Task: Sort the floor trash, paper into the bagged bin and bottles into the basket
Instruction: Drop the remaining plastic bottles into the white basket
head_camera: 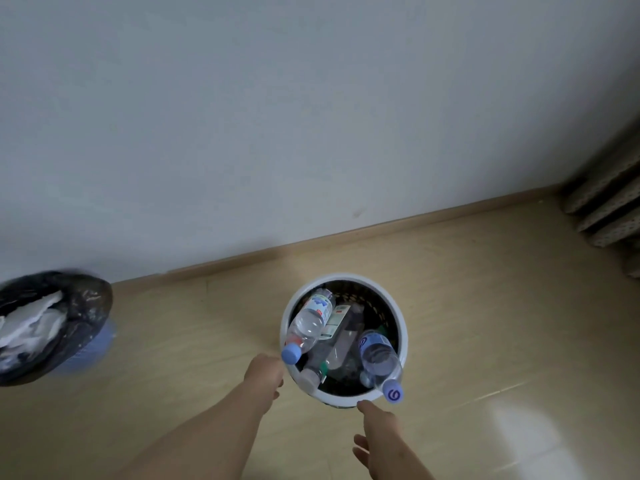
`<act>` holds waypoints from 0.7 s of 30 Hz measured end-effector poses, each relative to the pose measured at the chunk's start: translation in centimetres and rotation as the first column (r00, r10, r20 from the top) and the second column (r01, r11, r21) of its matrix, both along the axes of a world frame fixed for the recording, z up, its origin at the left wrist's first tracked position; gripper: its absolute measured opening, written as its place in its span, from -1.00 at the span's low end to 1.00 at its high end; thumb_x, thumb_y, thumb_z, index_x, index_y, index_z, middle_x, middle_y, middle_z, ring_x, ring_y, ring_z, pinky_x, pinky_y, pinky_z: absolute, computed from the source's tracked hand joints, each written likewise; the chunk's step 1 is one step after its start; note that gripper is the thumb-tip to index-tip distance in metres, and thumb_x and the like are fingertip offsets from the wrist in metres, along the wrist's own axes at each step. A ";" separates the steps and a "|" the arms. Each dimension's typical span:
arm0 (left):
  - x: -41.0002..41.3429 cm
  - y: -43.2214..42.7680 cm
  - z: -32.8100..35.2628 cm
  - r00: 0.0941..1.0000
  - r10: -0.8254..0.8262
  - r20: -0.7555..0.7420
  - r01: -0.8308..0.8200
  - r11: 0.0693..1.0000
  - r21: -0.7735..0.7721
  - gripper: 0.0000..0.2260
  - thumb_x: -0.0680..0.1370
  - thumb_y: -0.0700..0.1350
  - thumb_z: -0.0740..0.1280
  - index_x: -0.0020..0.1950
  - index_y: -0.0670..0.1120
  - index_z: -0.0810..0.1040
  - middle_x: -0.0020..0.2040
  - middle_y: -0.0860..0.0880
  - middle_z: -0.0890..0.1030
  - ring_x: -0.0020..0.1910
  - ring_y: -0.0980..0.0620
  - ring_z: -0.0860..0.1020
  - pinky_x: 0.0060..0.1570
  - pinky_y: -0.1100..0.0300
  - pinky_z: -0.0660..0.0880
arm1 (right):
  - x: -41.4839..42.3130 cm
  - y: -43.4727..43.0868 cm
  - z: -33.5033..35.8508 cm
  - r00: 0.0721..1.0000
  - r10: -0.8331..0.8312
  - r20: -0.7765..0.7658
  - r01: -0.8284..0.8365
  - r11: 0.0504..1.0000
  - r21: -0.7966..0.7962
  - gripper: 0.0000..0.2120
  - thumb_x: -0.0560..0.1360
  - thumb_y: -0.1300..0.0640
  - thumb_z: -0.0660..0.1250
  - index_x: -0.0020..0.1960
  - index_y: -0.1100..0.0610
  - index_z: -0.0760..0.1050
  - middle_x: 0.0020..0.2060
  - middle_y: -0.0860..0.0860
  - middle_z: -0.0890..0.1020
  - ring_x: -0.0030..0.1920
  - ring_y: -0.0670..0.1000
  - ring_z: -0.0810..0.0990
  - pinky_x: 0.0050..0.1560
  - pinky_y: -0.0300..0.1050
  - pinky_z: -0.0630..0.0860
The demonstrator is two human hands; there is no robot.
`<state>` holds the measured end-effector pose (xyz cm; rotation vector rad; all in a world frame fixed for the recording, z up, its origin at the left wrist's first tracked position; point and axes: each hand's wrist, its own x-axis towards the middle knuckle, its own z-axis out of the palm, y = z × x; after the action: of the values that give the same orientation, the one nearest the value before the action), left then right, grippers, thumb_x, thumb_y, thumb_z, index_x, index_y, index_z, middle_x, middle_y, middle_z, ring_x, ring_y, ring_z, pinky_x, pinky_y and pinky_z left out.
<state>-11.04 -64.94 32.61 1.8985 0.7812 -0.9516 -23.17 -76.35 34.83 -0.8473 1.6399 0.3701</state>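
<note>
Right grip (377, 431), lower centre, is spread and empty; left grip (265, 370) sits against the first bottle (308, 323), and I cannot tell if it holds. That and the second bottle (379, 358) overhang the basket (346, 277) rim mid-frame; I'd nudge both inward so neither tips out.

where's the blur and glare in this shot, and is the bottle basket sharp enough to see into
Head view: the bagged bin at the left edge is smeared by motion blur; the basket and its bottles near the centre are fairly sharp; a pale glare patch lies on the floor at lower right; the light is dim with soft shadows; the wide lens tilts and bends the skirting.
</note>
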 end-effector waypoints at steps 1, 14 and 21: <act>0.1 0.0 -1.1 1.000 0.016 -0.021 -0.016 1.000 -0.014 -0.89 0.58 -0.25 0.10 0.00 -0.19 0.40 -0.08 -0.15 0.46 -0.11 -0.11 0.46 -0.10 0.10 0.37 | 0.1 0.0 -1.1 1.000 -0.008 -0.001 0.008 1.000 0.003 -0.76 0.54 0.11 0.26 0.06 0.27 0.35 -0.26 0.10 0.36 -0.16 0.14 0.44 -0.10 0.02 0.46; 1.6 -0.5 -10.5 0.990 -0.133 0.052 0.135 0.990 -0.049 -0.87 0.52 -0.17 0.29 0.02 -0.19 0.48 -0.05 -0.18 0.56 -0.18 -0.11 0.48 -0.23 0.13 0.46 | 2.2 0.1 -11.0 0.969 -0.221 0.111 0.218 0.975 0.043 -0.69 0.57 0.24 0.21 0.27 0.36 0.36 0.02 0.24 0.46 0.03 0.23 0.49 -0.05 0.07 0.41; 1.2 3.2 -9.3 0.997 0.082 0.002 -0.080 0.978 -0.194 -0.81 0.51 -0.29 0.28 0.10 -0.31 0.50 -0.02 -0.23 0.56 -0.12 -0.16 0.55 -0.23 -0.02 0.57 | 2.2 2.5 -10.4 0.961 -0.124 0.249 0.143 0.988 -0.060 -0.90 0.53 0.41 0.18 0.05 0.33 0.38 -0.13 0.20 0.49 -0.21 0.19 0.49 -0.29 -0.03 0.57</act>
<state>-9.87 -61.75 23.36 1.6892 0.7266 -0.9321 -20.93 -73.81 24.45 -0.8008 1.4780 0.1031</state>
